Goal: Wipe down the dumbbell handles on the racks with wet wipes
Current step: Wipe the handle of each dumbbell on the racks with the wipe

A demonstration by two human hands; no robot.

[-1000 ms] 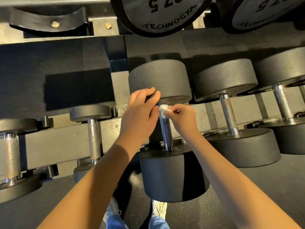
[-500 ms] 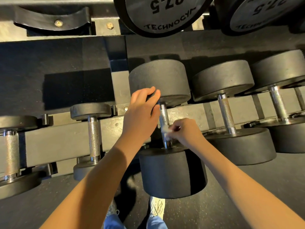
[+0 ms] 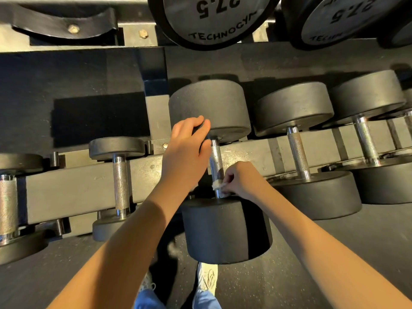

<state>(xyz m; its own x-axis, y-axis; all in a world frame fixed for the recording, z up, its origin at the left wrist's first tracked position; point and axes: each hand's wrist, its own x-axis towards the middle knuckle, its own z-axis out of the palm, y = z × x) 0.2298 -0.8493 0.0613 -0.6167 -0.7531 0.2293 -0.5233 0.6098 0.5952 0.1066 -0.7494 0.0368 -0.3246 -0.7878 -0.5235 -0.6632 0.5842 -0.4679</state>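
Note:
A large black dumbbell [image 3: 209, 108] lies on the lower rack in the middle of the head view, its knurled chrome handle [image 3: 216, 159] running toward me. My left hand [image 3: 187, 155] rests with straight fingers on the far weight head, just left of the handle. My right hand [image 3: 239, 180] pinches a small white wet wipe [image 3: 217, 186] against the near end of the handle, right above the near weight head [image 3: 225, 230].
Two more large dumbbells [image 3: 296, 150] sit to the right and smaller ones [image 3: 119, 175] to the left on the same grey rack rail [image 3: 66, 190]. Dumbbells marked 27.5 [image 3: 214, 16] hang on the upper shelf. My shoes [image 3: 206, 278] stand on the dark floor below.
My right hand has slid the wipe down the handle from its far end to its near end. My left hand has stayed on the far weight head.

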